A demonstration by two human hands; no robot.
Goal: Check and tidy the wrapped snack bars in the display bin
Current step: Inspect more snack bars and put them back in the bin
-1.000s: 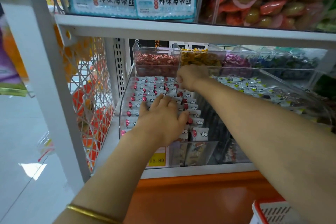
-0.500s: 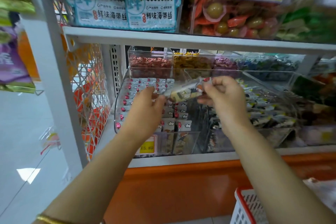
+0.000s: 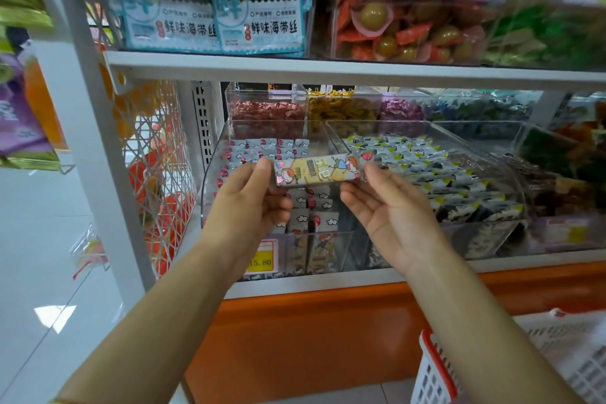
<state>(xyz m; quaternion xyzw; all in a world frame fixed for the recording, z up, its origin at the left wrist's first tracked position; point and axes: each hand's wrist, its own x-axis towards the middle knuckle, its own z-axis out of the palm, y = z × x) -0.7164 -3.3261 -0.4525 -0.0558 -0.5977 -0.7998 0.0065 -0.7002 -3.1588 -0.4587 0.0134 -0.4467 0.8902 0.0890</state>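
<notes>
One wrapped snack bar (image 3: 316, 170), with a cartoon print on a yellowish wrapper, is held level in front of the clear display bin (image 3: 210, 174). My left hand (image 3: 252, 198) pinches its left end with thumb and fingers. My right hand (image 3: 387, 207), palm up, pinches its right end. Behind the bar, rows of grey-and-red wrapped bars (image 3: 272, 151) fill the bin on the lower shelf. More bars stand upright against the bin's front wall (image 3: 314, 249).
A second clear bin (image 3: 485, 154) of black-and-white bars sits to the right. Small tubs of sweets (image 3: 267, 110) stand behind. The upper shelf edge (image 3: 328, 70) hangs overhead. A white-and-red basket (image 3: 436, 371) is at lower right, a wire rack (image 3: 157, 174) on the left.
Both hands left the bin's rows, lifted one bar out and drew it toward me. It now lies flat between both hands, face up.
</notes>
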